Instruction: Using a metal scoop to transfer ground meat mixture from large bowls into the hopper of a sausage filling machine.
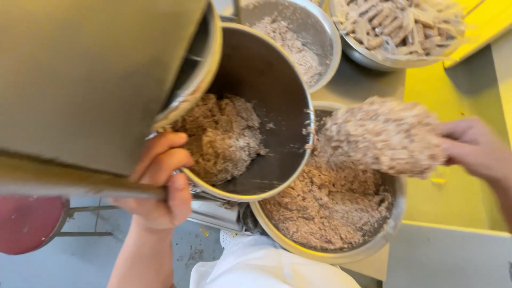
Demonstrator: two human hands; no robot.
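My left hand (160, 184) grips the rim of a tilted steel pot (277, 96) that holds a clump of brown shredded mix (221, 133). The pot's mouth leans over a wide steel bowl (392, 224) filled with the same brown mix (325, 205). My right hand (472, 146) holds a big handful of the shredded mix (381, 136) above that bowl, just right of the pot's rim.
A large metal machine body (90, 74) fills the upper left. Behind stand a steel bowl of pale crumbs (298, 42) and another bowl of tan strips (397, 26). The yellow table (453, 85) runs along the right. A red stool (26, 221) is at lower left.
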